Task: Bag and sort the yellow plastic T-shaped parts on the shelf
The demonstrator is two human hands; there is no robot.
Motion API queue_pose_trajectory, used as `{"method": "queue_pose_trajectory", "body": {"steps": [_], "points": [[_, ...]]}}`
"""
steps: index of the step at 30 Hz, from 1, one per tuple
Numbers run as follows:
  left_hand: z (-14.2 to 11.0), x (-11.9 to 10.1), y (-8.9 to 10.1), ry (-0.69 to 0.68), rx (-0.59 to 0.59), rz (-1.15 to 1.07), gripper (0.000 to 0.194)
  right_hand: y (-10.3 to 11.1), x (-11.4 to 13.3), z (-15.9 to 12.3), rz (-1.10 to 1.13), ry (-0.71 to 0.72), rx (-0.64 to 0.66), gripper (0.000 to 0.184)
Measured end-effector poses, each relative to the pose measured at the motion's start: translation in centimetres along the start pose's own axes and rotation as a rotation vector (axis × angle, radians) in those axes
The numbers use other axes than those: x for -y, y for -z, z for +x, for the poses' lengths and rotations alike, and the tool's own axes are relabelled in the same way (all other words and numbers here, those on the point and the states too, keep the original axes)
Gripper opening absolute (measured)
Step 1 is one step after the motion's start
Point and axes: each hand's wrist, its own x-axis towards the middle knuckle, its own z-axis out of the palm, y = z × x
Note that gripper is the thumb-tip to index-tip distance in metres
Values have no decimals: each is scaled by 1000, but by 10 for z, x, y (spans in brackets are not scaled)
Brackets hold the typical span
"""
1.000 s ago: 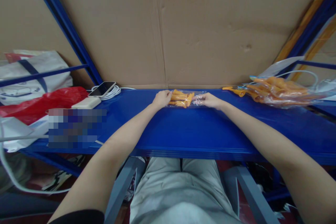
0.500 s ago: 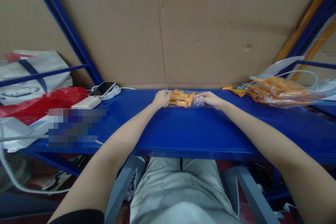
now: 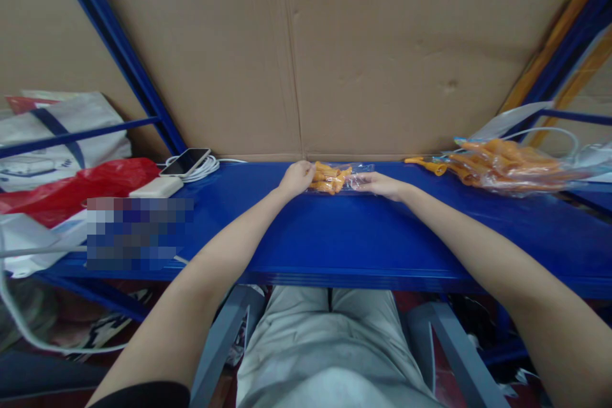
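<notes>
While the left hand (image 3: 296,180) grips one end of the clear bag (image 3: 363,168), orange pieces (image 3: 327,174) already inside, the right hand (image 3: 382,185) pinches its loose plastic, well apart

We see table (image 3: 335,236) solid blue | funnel-shaped pieces (image 3: 327,177), centre, orange | plastic bag (image 3: 115,180), left, red | trousers (image 3: 306,325), bottom centre, pale grey-green | tote (image 3: 102,121), upper left, off-white, dark-blue stripe

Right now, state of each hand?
Left: closed on the left end of the clear bag of orange pieces, at.
Right: fingers on the bag's right end, at; grip can't be told.
</notes>
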Motion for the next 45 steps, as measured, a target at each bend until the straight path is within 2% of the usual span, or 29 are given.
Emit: {"method": "queue_pose_trajectory", "body": {"steps": [4, 9, 13, 16, 19, 22, 24, 26, 30, 33, 37, 41, 45], "points": [[-2, 0, 1, -3, 40, 4, 37, 2, -3, 5, -202, 76, -30, 40], [-2, 1, 7, 60, 114, 34, 43, 24, -4, 9, -546, 110, -309, 31], [-3, -2, 12, 99, 143, 113, 43, 55, -10, -1, -764, -49, -591, 40], [-3, -4, 15, 109, 139, 190, 40, 73, -21, -12, -899, -246, -699, 49], [-4, -3, 18, 143, 129, 246, 40, 84, -35, -19, -973, -423, -673, 56], [-5, -1, 21, 188, 125, 274, 38, 90, -44, -19, -971, -598, -532, 59], [-6, 0, 22, 198, 127, 276, 37, 93, -46, -17, -950, -653, -443, 59], [-6, 0, 23, 199, 132, 273, 37, 96, -48, -16, -954, -641, -436, 58], [-7, 0, 21, 195, 148, 270, 36, 101, -52, -20, -1030, -533, -643, 56], [-7, 0, 19, 184, 152, 262, 35, 105, -56, -26, -1006, -559, -741, 57], [-6, 2, 17, 166, 142, 238, 35, 111, -59, -33, -924, -651, -712, 61], [-6, 5, 16, 150, 140, 236, 34, 114, -59, -33, -947, -624, -732, 62], [-6, 5, 15, 135, 140, 236, 32, 111, -56, -27, -952, -593, -713, 53]]}}
